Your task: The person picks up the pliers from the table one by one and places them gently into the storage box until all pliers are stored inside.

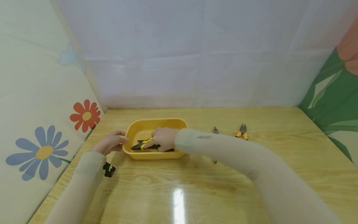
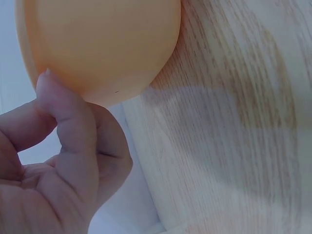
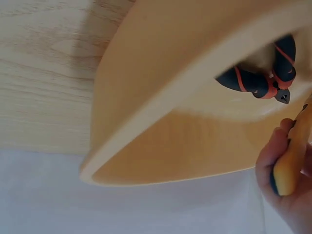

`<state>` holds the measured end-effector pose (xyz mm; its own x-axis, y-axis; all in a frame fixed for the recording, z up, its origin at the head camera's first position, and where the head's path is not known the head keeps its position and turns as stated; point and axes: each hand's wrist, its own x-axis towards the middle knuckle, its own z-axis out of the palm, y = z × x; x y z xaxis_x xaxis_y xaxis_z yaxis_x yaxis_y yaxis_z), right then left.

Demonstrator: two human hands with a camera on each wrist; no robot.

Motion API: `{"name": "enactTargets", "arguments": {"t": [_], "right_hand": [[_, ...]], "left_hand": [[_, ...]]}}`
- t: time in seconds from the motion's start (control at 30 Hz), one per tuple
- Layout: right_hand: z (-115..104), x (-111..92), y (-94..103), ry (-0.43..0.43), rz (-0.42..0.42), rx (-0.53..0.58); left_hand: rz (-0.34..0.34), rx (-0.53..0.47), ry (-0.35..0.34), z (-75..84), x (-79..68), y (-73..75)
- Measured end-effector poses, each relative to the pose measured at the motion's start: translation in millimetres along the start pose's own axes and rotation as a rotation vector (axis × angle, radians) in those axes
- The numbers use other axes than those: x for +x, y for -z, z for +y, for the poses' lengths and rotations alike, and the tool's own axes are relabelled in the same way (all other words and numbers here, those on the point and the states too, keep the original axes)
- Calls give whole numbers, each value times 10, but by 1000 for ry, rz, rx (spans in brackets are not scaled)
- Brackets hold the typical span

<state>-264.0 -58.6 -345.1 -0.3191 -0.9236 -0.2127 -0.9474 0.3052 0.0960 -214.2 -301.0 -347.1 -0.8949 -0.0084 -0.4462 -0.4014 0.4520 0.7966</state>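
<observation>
A yellow plastic basin [image 1: 155,155] stands on the table; its outer wall fills the top of the left wrist view. At its left end my left hand [image 1: 111,142] grips the rim, with a fingertip against the wall [image 2: 102,44]. My right hand [image 1: 164,139] reaches into the basin and holds pliers by a yellow handle [image 3: 288,168]. Dark pliers jaws and yellow grips show left of the fingers in the head view. Another pair of pliers with black and red handles [image 3: 261,87] lies on the basin's floor.
To the right, orange-handled cutting pliers [image 1: 242,130] lie on the wooden table [image 1: 156,193]. Another tool [image 1: 215,130] lies partly under my right forearm. A white cloth backdrop [image 1: 173,62] closes off the far side, and flowered cloths hang left and right.
</observation>
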Motion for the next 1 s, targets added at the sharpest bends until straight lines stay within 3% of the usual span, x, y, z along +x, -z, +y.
{"name": "enactTargets", "arguments": {"t": [0.33, 0.63, 0.83, 1.0], "right_hand": [[39, 86, -61, 23, -84, 67], [72, 140, -165, -22, -204, -114], [129, 87, -141, -85, -212, 89], [203, -132, -40, -71, -110, 185]], "left_hand": [[1, 6, 6, 19, 12, -9], [2, -4, 1, 26, -17, -5], [4, -9, 11, 20, -15, -9], [3, -12, 9, 19, -15, -11]]}}
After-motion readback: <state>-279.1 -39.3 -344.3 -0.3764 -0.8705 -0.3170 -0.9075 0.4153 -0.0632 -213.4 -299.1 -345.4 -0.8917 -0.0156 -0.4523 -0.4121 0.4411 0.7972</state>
